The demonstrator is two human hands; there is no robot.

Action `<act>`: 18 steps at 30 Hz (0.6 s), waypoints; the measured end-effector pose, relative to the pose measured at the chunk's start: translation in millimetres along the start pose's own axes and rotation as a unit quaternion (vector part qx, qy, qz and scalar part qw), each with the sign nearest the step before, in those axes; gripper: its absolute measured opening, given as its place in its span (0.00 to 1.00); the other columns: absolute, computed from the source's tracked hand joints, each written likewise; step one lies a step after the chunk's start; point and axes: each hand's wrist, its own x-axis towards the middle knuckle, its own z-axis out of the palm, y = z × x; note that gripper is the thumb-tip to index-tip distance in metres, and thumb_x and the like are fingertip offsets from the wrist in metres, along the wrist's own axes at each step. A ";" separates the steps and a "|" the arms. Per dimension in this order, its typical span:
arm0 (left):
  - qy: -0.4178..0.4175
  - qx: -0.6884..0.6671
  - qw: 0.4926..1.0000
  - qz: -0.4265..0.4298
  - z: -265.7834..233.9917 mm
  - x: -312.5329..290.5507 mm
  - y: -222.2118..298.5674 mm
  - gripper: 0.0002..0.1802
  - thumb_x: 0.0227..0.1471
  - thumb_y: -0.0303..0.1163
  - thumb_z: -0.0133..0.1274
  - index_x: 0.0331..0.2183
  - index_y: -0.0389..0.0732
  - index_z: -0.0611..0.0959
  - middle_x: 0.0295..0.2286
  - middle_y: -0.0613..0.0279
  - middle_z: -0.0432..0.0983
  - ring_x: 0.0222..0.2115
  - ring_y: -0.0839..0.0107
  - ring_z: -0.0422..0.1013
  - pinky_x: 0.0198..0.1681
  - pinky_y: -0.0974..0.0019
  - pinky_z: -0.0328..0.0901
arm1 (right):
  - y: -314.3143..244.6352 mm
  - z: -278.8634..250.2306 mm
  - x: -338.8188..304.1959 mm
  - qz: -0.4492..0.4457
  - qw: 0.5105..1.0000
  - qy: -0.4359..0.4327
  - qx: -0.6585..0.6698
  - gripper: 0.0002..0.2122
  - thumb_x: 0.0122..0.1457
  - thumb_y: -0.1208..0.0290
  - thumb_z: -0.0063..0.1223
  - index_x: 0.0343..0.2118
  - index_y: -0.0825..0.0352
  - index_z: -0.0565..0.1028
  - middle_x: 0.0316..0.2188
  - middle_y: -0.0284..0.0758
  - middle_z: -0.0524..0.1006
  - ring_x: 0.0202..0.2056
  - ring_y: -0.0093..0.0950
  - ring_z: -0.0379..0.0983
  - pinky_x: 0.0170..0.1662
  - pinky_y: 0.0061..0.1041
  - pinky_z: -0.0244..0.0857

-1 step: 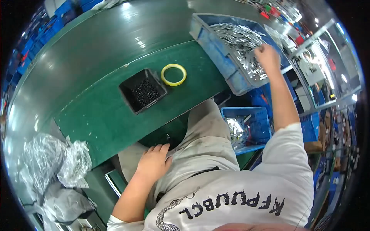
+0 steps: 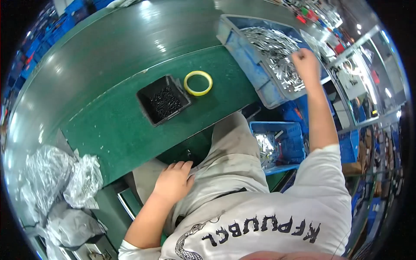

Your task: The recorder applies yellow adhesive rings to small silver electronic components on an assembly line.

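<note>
My right hand (image 2: 307,66) is held over the right side of a large blue bin (image 2: 262,78), its fingers curled together. Whatever may be between the fingertips is too small to make out. A heap of thin, shiny metal strips (image 2: 271,45) fills much of the bin, some lying just left of the hand. My left hand (image 2: 174,181) rests on my thigh, fingers loosely stretched out, holding nothing.
On the green worktop (image 2: 108,134) stand a black tray (image 2: 145,102) of small black parts and a yellow tape ring (image 2: 198,92). A smaller blue crate (image 2: 291,143) with mixed pieces sits beside my right leg. Clear plastic bags (image 2: 47,177) lie at the left.
My right hand has shifted slightly to the right over the bin. The whole view has moved a little; my left hand stays on my thigh.
</note>
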 end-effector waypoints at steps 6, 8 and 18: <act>0.151 -0.125 0.976 0.098 -6.8 -1.1 2.8 0.15 0.46 0.28 0.59 0.39 0.37 0.80 0.38 0.51 0.78 0.41 0.52 0.74 0.45 0.57 0.68 | -89.5 -75.7 -67.6 -0.129 0.942 0.014 0.309 0.04 0.55 0.78 0.59 0.32 0.70 0.76 0.22 0.25 0.72 0.25 0.13 0.67 0.28 0.17 0.62; 0.233 -0.205 0.942 0.130 -7.4 -8.3 0.6 0.16 0.44 0.27 0.60 0.39 0.36 0.80 0.38 0.50 0.78 0.41 0.52 0.74 0.46 0.57 0.67 | -121.7 -70.5 -112.0 -0.150 0.859 -0.137 0.470 0.04 0.52 0.81 0.59 0.29 0.69 0.76 0.22 0.25 0.71 0.23 0.15 0.66 0.24 0.19 0.60; 0.104 -0.379 0.913 0.108 -0.5 -6.2 11.4 0.15 0.53 0.30 0.58 0.42 0.35 0.77 0.30 0.52 0.79 0.30 0.61 0.77 0.34 0.61 0.71 | -218.8 -14.5 -203.8 -0.259 0.637 -0.466 0.557 0.05 0.51 0.74 0.61 0.28 0.68 0.77 0.23 0.33 0.73 0.22 0.25 0.69 0.25 0.22 0.61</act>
